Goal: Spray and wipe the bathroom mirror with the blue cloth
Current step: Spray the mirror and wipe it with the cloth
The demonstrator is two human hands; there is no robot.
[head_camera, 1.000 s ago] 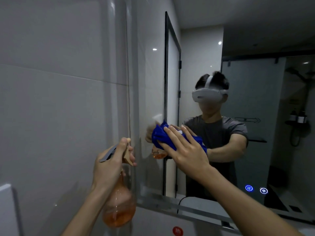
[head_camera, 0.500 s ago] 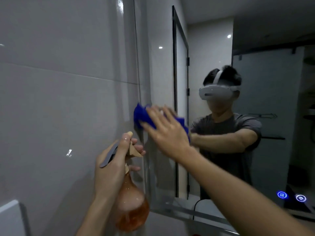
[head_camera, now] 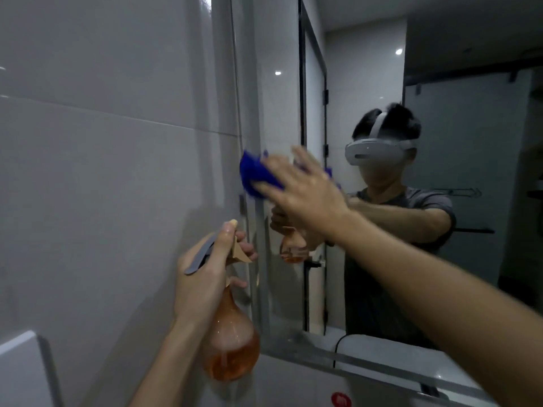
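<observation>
From the head camera, the right hand (head_camera: pixel 302 195) presses the crumpled blue cloth (head_camera: pixel 255 177) with straight fingers against the frameless wall mirror (head_camera: pixel 440 83), at its left edge. The cloth could slip onto the tile (only pressure holds it). The left hand (head_camera: pixel 202 277) grips the amber teardrop spray bottle (head_camera: pixel 230 345); an accidental squeeze would re-wet wiped glass.

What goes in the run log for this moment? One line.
step: wiping | right hand: presses crumpled blue cloth on wall mirror near left edge | left hand: grips orange spray bottle

Dim room, ceiling spotlights glinting in the mirror (head_camera: pixel 382 83); right hand (head_camera: pixel 305 198) motion-blurred, edges bowed.
</observation>
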